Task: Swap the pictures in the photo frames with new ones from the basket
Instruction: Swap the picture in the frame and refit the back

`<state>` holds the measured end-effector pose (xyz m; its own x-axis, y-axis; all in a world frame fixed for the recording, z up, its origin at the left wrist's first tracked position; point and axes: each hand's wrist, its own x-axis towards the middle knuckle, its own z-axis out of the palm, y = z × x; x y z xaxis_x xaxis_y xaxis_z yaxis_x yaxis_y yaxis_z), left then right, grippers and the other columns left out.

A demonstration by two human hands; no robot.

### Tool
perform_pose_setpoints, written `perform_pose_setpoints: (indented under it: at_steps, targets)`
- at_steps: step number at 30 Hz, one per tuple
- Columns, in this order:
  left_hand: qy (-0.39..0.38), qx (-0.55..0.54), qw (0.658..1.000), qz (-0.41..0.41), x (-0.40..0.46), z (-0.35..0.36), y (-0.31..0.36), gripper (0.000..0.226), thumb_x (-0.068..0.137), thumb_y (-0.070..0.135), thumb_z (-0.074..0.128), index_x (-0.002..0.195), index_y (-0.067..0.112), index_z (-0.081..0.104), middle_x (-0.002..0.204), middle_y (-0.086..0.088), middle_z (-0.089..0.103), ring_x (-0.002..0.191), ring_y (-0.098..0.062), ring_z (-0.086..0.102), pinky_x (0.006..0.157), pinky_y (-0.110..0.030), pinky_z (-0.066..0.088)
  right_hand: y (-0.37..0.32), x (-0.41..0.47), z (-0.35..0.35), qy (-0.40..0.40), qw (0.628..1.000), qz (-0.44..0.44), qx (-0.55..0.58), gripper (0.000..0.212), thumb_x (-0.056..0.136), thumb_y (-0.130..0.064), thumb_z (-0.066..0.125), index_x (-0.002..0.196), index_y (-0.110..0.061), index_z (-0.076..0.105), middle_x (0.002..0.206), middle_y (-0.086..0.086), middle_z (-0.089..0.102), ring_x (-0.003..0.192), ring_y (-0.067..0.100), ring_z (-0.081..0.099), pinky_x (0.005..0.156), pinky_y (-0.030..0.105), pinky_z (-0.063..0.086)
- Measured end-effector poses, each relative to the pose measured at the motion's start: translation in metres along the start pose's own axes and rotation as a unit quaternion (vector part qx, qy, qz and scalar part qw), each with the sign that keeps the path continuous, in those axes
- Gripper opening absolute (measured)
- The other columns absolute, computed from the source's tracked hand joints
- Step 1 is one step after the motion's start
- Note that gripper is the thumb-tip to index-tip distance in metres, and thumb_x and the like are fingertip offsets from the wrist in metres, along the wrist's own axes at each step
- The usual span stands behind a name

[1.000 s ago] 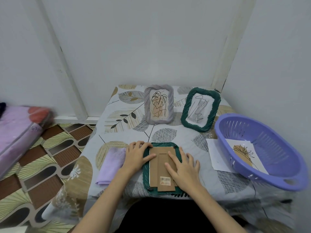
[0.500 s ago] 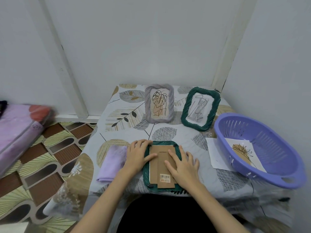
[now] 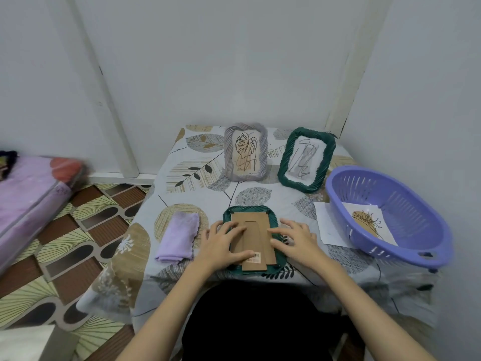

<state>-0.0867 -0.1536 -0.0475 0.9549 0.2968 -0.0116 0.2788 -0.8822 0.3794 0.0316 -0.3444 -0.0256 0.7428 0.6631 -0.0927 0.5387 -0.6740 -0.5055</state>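
Got a folded lilac cloth (image 3: 179, 237) on my leaf-print tablecloth (image 3: 197, 175) w/ a pink mattress (image 3: 28, 199) off to the left.

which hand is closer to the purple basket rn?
Right. The right hand rests at the face-down frame's right edge, just left of the purple basket; the left hand presses its backing, farther away.

barcode sticker (image 3: 256, 257) on frame back, digits illegible

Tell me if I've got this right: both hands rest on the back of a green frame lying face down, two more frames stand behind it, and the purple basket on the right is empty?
Not quite: the head view shows the purple basket holds a picture. The rest stands: left hand and right hand on the face-down green frame; grey frame and second green frame stand behind.
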Motion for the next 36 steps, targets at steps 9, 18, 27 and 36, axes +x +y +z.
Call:
perform_pose_setpoints:
  at_steps: [9,18,27,36]
  targets:
    - [-0.017,-0.032,0.999,-0.003,-0.002,-0.003,0.004,0.072,0.077,0.064,0.056,0.14,0.038,0.032,0.152,0.012,0.023,0.143,-0.02,0.009,0.115,-0.042,0.013,0.008,-0.035,-0.008,-0.016,0.997,-0.067,-0.044,0.04,0.075,-0.055,0.065,0.114,-0.048,0.058,0.143,-0.017,0.037,0.129,0.013,0.028,0.105,0.037,0.022]
    - [-0.016,-0.032,0.999,-0.002,-0.001,-0.002,0.003,0.073,0.077,0.065,0.056,0.14,0.039,0.032,0.152,0.012,0.023,0.143,-0.019,0.009,0.115,-0.041,0.012,0.002,-0.031,0.003,0.03,0.99,-0.08,-0.116,0.036,0.072,-0.06,0.063,0.105,-0.047,0.064,0.136,-0.021,0.045,0.124,0.012,0.033,0.099,0.035,0.024]
    - [-0.012,-0.033,0.999,0.0,-0.002,-0.001,0.003,0.072,0.077,0.064,0.056,0.141,0.039,0.031,0.153,0.013,0.022,0.144,-0.018,0.007,0.115,-0.041,0.011,0.007,-0.029,0.026,0.141,0.988,-0.058,-0.029,0.012,0.071,-0.048,0.069,0.08,-0.04,0.069,0.118,-0.025,0.054,0.117,0.012,0.041,0.088,0.03,0.023]
    - [-0.014,-0.071,0.997,0.011,-0.002,-0.003,0.003,0.06,0.087,0.051,0.054,0.141,0.033,0.035,0.155,0.006,0.02,0.144,-0.019,0.009,0.118,-0.038,0.012,-0.008,-0.025,0.033,0.034,0.998,-0.001,-0.057,0.048,0.069,-0.079,0.044,0.115,-0.065,0.041,0.152,-0.004,0.021,0.138,0.022,0.012,0.11,0.053,0.012]
